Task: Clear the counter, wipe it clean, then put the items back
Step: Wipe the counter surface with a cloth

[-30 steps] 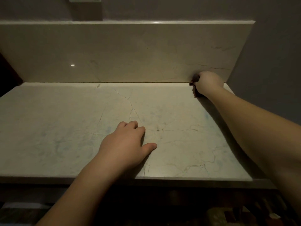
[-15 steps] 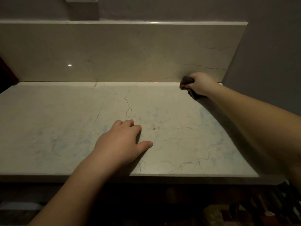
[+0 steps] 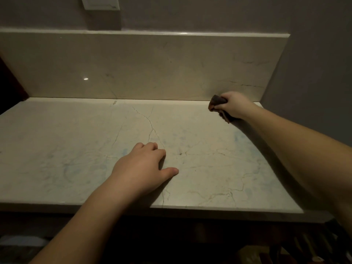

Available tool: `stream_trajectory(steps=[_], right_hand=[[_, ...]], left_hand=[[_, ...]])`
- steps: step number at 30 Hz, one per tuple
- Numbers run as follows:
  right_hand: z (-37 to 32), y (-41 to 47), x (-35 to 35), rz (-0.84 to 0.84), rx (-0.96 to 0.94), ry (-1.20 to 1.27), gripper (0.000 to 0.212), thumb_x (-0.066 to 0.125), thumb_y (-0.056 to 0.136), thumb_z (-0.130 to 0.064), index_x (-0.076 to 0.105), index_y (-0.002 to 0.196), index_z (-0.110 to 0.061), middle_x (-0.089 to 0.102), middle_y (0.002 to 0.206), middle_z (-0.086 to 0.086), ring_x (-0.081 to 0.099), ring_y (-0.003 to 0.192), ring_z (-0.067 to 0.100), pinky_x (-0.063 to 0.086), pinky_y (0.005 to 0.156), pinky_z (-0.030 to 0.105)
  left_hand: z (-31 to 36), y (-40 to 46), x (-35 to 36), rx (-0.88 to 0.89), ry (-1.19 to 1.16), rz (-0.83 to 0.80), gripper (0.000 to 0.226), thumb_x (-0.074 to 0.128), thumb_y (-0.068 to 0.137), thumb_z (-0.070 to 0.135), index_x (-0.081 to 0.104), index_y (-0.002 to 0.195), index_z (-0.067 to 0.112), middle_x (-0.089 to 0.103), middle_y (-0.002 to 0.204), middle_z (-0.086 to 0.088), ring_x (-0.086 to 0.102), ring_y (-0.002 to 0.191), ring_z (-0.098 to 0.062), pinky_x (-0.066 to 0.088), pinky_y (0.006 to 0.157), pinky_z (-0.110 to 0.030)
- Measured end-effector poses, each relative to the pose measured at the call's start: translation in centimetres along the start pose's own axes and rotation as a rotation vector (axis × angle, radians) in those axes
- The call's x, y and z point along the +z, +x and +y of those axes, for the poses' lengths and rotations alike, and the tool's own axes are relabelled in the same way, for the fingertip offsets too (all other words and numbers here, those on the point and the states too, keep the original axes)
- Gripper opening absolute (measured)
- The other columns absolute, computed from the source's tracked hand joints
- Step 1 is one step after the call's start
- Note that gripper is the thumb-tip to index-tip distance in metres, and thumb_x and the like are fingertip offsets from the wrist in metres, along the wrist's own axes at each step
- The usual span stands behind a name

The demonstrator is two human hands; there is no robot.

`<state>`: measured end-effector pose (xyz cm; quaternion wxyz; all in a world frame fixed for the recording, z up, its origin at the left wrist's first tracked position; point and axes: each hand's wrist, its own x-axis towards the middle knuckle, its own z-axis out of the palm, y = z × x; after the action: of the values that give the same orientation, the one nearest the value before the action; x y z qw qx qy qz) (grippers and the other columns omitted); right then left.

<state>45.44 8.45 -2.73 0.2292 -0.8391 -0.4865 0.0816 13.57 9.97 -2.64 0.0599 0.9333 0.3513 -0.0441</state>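
The right hand (image 3: pixel 233 106) has its fingers curled tight around a dark cloth (image 3: pixel 218 104) and holds it at the far right corner of the marble counter (image 3: pixel 76 149), right where the top meets the back wall panel (image 3: pixel 142 67). The left hand (image 3: pixel 142 167) lies palm down near the middle of the counter, fingers loose with the tips bent a little, thumb out to the side, holding nothing. A white wall socket (image 3: pixel 100 3) sits on the wall above
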Motion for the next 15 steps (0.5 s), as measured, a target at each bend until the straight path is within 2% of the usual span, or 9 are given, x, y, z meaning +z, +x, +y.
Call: stream_trajectory(steps=[4, 7, 10, 12, 15], right_hand=[[-0.9, -0.4, 0.5, -0.04, 0.01, 0.066, 0.012, 0.059, 0.093, -0.032, 0.063, 0.098, -0.022, 0.067, 0.079, 0.001, 0.064, 0.067, 0.016, 0.047, 0.05, 0.025], [-2.6, -4.7, 0.8, -0.157, -0.109, 0.049, 0.005, 0.065, 0.088, -0.034, 0.063, 0.09, -0.03, 0.067, 0.076, -0.007, 0.065, 0.067, 0.012, 0.047, 0.053, 0.022], [-3.6, -9.3, 1.1, -0.281, -0.274, -0.053, 0.004, 0.065, 0.087, -0.032, 0.062, 0.089, -0.031, 0.063, 0.083, -0.011, 0.06, 0.074, 0.005, 0.047, 0.062, 0.019], [-3.1, -9.3, 0.6, -0.265, -0.286, -0.116, 0.004, 0.065, 0.088, -0.031, 0.062, 0.09, -0.028, 0.061, 0.084, -0.012, 0.057, 0.077, 0.006, 0.045, 0.066, 0.023], [-1.4, -6.3, -0.6, -0.13, -0.124, -0.109, 0.009, 0.067, 0.087, -0.033, 0.062, 0.085, -0.026, 0.063, 0.075, -0.011, 0.059, 0.071, 0.009, 0.04, 0.059, 0.024]], left_hand=[[0.1, 0.0, -0.1, 0.004, -0.001, -0.006, 0.064, 0.04, 0.088, 0.068, 0.043, 0.139, 0.03, 0.037, 0.146, 0.009, 0.031, 0.132, -0.012, 0.044, 0.092, -0.033], [0.0, 0.0, 0.0, 0.001, -0.002, -0.006, 0.064, 0.04, 0.088, 0.068, 0.043, 0.139, 0.03, 0.037, 0.146, 0.008, 0.031, 0.132, -0.013, 0.045, 0.091, -0.033], [0.0, 0.2, 0.1, -0.006, 0.001, -0.01, 0.063, 0.041, 0.087, 0.069, 0.045, 0.137, 0.03, 0.04, 0.142, 0.008, 0.034, 0.129, -0.013, 0.045, 0.088, -0.032], [-0.1, 0.3, 0.0, -0.006, 0.0, -0.016, 0.063, 0.041, 0.087, 0.069, 0.047, 0.136, 0.03, 0.042, 0.14, 0.008, 0.035, 0.127, -0.013, 0.045, 0.086, -0.031], [-0.2, 0.3, 0.1, -0.001, 0.0, -0.014, 0.063, 0.041, 0.087, 0.069, 0.047, 0.135, 0.029, 0.043, 0.139, 0.008, 0.036, 0.126, -0.014, 0.045, 0.087, -0.033]])
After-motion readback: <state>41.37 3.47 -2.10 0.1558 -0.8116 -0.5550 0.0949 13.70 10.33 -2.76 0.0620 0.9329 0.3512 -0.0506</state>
